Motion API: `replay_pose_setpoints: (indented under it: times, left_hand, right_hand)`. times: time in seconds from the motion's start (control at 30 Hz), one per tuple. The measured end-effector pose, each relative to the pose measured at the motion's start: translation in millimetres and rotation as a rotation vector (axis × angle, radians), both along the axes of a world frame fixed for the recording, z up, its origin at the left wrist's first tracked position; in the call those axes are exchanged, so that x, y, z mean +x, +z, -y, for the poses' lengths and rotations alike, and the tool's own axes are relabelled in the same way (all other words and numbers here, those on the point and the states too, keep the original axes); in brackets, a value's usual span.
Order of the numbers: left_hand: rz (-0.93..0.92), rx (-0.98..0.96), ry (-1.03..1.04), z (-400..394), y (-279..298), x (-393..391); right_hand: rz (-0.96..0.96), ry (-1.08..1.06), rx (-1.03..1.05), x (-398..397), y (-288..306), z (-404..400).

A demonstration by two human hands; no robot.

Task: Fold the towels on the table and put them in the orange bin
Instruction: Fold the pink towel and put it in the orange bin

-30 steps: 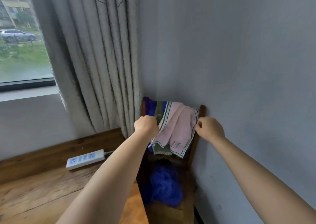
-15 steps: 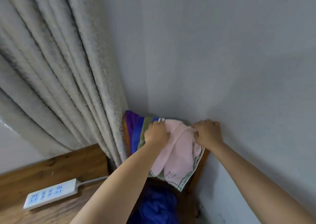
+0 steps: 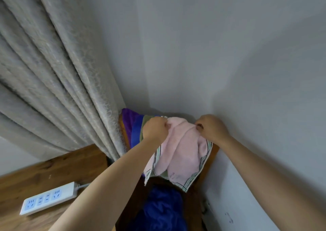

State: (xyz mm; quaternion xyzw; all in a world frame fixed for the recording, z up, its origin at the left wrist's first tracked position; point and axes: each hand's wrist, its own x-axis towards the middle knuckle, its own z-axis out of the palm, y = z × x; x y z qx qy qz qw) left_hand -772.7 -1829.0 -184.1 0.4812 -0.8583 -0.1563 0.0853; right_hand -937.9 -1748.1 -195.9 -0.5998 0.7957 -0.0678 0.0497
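Fingers of left hand (image 3: 155, 128) curled tight, pinching top edge of pink towel (image 3: 180, 151); fingers of right hand (image 3: 210, 128) likewise curled, gripping same edge. Towel draped over wooden chair back (image 3: 212, 153), beside purple-blue towel (image 3: 133, 125). Blue cloth (image 3: 162, 209) below towel. Power strip (image 3: 47, 198) on wooden table (image 3: 44, 169), left of chair.

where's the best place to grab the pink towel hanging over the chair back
Take the pink towel at its top edge, where it folds over the chair back, coming from above and in front. It hangs down the near side with its striped hem loose at the bottom, so lifting from the top frees it cleanly. The left hand and right hand already pinch that edge near its two ends, which keeps it spread.
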Motion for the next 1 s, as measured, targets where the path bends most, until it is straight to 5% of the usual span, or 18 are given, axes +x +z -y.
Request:
replay_pose_setpoints:
  times: [0.37,0.57,0.8,0.9,1.0]
  left_hand:
    - [-0.274,-0.12,0.05,-2,31,12]
    - [-0.607,-0.153,0.187,-1,43,35]
    - [-0.605,-0.136,0.199,-7,45,64]
    - [-0.58,-0.141,0.189,-8,47,72]
    - [-0.627,-0.155,0.23,-8,58,78]
  right_hand:
    - [0.102,-0.113,-0.436,12,29,-18]
    - [0.241,-0.127,-0.48,12,33,-31]
    - [-0.159,-0.044,-0.032,16,1,-35]
    - [-0.205,-0.128,-0.085,13,7,-32]
    - [-0.149,-0.172,-0.372,18,39,-26]
